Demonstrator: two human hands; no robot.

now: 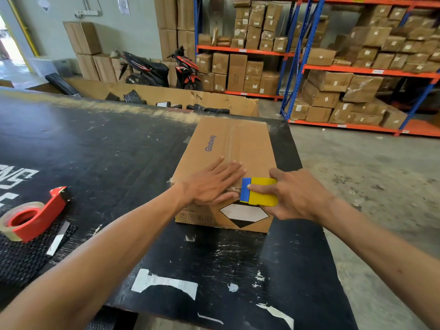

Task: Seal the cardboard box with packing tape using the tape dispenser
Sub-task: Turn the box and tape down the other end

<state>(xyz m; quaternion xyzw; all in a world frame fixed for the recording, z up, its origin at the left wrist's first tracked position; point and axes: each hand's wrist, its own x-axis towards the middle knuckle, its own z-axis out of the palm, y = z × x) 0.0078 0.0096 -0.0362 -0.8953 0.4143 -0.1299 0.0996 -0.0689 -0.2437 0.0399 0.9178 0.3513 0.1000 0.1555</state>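
A brown cardboard box lies on the black table, its flaps closed and a strip of clear tape running along the top seam. My left hand rests flat on the box's near top edge, fingers spread. My right hand grips a yellow and blue scraper pressed against the near edge of the box beside the left fingertips. The red tape dispenser with its roll of tape lies on the table far to the left, apart from both hands.
A small metal blade lies on a dark textured mat near the dispenser. The table's right edge drops to a concrete floor. Behind stand shelving racks with boxes, a motorbike and a large flat carton.
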